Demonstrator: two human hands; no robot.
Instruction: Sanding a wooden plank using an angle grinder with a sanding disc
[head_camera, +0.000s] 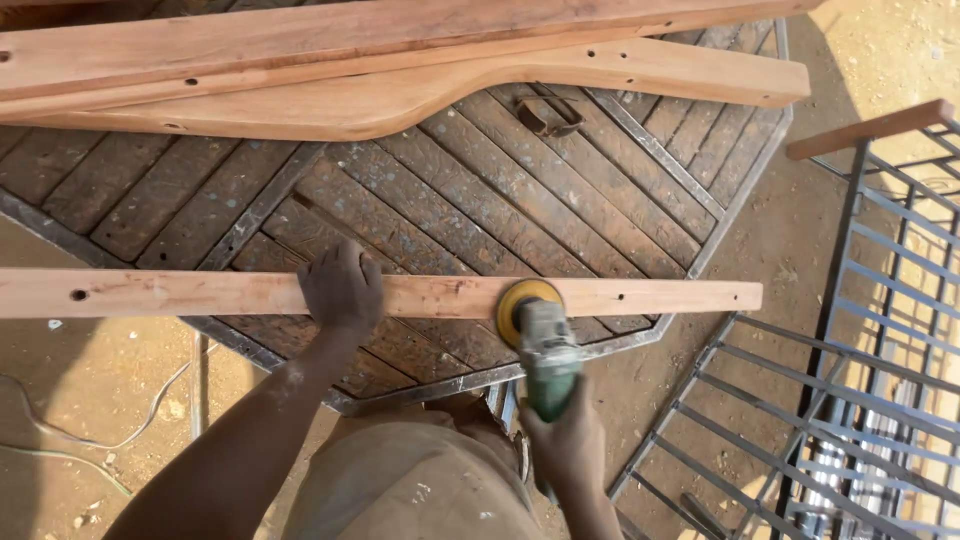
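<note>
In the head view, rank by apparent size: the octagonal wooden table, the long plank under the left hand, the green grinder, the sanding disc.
1. Octagonal wooden table
2. Long plank
3. Green grinder, though it sits nearer the camera
4. Sanding disc

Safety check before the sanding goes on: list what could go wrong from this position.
1. The left hand presses on the wooden slat close to the sanding disc; a slip could bring them together.
2. Nothing but that hand seems to hold the slat on the table, and both its ends overhang, so it might shift or tip.
3. The right hand alone holds the green grinder; a kick may twist it loose.
</note>
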